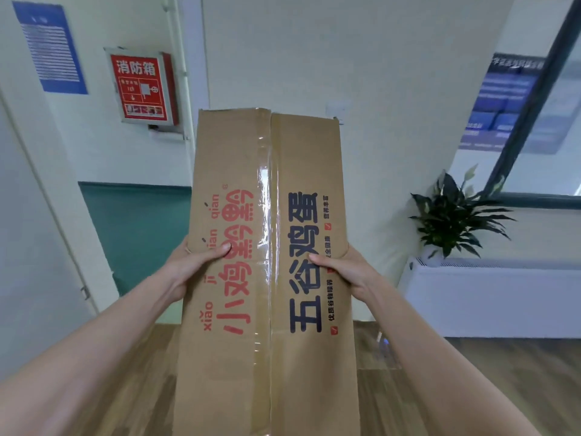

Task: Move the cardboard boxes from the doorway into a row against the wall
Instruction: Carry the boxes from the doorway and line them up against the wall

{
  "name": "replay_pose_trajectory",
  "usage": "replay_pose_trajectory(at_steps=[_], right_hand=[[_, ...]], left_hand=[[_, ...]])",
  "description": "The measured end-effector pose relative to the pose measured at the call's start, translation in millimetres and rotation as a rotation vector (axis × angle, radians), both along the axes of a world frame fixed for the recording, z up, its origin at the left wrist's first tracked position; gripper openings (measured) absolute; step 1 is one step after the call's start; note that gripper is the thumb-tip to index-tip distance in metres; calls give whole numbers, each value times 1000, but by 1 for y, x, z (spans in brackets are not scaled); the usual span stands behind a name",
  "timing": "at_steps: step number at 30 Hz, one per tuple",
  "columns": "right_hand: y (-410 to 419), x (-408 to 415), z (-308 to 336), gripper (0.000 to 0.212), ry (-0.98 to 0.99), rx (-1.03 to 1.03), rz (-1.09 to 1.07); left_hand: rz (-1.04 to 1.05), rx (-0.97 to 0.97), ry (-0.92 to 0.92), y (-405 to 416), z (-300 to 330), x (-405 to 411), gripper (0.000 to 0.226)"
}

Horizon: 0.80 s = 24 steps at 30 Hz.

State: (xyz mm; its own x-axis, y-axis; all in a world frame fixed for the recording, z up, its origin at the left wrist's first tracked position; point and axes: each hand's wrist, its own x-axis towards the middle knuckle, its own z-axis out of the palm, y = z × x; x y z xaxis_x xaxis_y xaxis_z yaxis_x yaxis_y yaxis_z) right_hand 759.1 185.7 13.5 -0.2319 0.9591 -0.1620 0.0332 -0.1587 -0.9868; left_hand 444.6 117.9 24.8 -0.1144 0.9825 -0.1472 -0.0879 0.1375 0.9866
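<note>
A long brown cardboard box [239, 158] fills the middle of the head view, its taped top facing me, with red print on the left flap and dark print on the right. It is lifted off the floor in front of me. My left hand [191, 262] grips its left edge, thumb on the top face. My right hand [342, 269] grips its right edge the same way. The box's underside and near end are hidden. No other boxes show.
A white wall [361, 73] stands straight ahead. A red fire cabinet [143, 86] hangs at the left above a teal panel [141, 228]. A potted plant [452, 215] sits on a white radiator cover [490, 297] at the right. Wooden floor [471, 379] lies below.
</note>
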Motion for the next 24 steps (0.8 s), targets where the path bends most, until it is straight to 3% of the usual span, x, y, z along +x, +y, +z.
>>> replay_pose_trajectory(at_steps=[7, 12, 17, 21, 24], right_hand=[[-47, 164, -17, 99, 5, -40, -173], [-95, 306, -39, 58, 13, -63, -336], [-152, 473, -53, 60, -22, -79, -517], [-199, 584, -54, 67, -22, -85, -651], [-228, 658, -55, 72, -27, -84, -745]], left_hand=[[-196, -51, -6, 26, -15, 158, 130], [-380, -59, -1, 39, -24, 304, 123], [-533, -107, 0, 34, -34, 487, 116], [-639, -133, 17, 28, -38, 617, 77], [-722, -153, 35, 27, -45, 705, 74]])
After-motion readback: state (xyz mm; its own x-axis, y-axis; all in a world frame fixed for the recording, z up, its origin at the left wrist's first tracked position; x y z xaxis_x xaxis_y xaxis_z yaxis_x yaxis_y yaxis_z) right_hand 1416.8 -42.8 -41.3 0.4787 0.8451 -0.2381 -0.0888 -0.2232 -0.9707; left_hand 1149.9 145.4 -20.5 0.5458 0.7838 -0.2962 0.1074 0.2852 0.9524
